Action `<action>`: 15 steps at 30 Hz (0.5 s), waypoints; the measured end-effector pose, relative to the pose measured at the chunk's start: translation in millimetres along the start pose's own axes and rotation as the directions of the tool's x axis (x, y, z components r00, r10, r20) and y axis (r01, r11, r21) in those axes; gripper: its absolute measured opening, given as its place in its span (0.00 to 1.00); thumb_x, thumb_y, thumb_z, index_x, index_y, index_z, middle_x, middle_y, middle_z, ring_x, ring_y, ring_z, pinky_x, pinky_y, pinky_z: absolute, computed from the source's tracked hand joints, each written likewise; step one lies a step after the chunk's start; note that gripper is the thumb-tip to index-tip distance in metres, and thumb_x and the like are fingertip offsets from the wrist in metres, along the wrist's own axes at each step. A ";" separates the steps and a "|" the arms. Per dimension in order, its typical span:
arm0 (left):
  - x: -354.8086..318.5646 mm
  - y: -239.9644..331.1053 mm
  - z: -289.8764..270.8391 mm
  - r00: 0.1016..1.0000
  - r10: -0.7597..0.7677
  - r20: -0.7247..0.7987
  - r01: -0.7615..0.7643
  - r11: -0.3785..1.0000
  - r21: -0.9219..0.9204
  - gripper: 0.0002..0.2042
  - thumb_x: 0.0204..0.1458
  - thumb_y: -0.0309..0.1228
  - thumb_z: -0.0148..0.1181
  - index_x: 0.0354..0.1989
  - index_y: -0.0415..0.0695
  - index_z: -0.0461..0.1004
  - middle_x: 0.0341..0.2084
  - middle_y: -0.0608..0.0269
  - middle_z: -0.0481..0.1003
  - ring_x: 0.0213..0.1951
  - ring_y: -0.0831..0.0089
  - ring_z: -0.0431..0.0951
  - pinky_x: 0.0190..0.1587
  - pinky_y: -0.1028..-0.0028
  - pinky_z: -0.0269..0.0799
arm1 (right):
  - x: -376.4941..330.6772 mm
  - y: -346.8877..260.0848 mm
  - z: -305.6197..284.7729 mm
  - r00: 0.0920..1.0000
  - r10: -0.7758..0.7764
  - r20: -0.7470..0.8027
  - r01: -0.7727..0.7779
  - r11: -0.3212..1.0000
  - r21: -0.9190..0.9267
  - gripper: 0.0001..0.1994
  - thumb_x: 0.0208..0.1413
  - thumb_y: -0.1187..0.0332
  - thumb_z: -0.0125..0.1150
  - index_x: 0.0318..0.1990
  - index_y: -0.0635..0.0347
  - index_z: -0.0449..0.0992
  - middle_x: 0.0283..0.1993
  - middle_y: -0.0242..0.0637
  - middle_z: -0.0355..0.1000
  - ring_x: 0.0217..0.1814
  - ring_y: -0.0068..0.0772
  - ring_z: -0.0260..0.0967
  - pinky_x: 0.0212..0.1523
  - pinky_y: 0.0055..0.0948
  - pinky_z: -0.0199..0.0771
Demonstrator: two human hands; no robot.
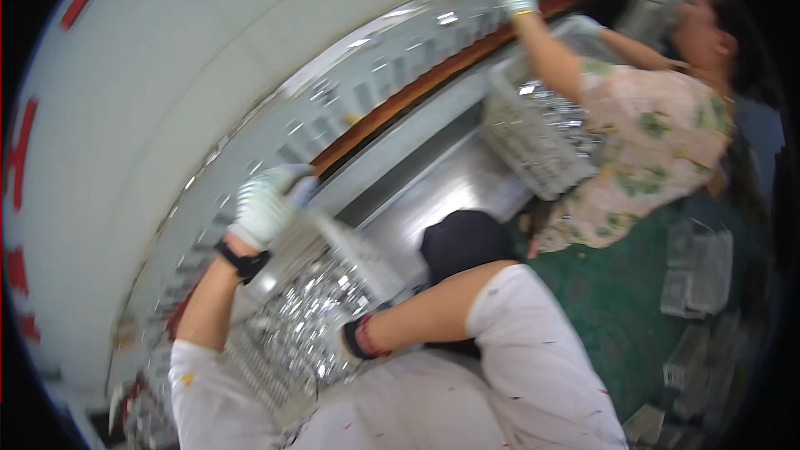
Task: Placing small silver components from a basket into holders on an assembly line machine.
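Two gloved hands are working at a pale plastic crate filled with small shiny metal parts, which is resting tilted against the person's lap at a curved machine. The left hand is reaching up at the crate's far rim, its fingers curled closed, though blur is hiding exactly what they are gripping. The right hand is lying against the crate's near side; whether its fingers are open or closed cannot be told. Judging by the pose, parts are being fed from the crate onto the slotted metal ring of the machine. Beyond, a co-worker is holding a similar second crate. Stacked trays are lying on the green floor.
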State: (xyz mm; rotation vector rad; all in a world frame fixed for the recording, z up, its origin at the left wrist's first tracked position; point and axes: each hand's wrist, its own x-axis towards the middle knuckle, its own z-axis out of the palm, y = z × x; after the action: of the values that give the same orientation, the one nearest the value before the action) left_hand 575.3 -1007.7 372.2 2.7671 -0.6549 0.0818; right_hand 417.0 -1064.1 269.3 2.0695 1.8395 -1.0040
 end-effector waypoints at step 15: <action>127.4 -95.2 51.9 0.889 -0.349 0.296 0.391 0.915 -0.097 0.10 0.47 0.32 0.60 0.33 0.39 0.79 0.22 0.55 0.79 0.20 0.66 0.77 0.27 0.68 0.72 | 125.4 7.0 19.4 0.847 0.511 0.145 -0.530 0.832 0.167 0.31 0.55 0.57 0.51 0.66 0.46 0.53 0.68 0.25 0.54 0.64 0.32 0.58 0.58 0.59 0.55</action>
State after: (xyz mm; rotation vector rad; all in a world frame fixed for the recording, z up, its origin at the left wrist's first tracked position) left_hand 731.1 -996.7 312.3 2.7187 -0.1669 -0.4226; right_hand 416.3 -975.7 178.0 2.3951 1.0515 -1.1328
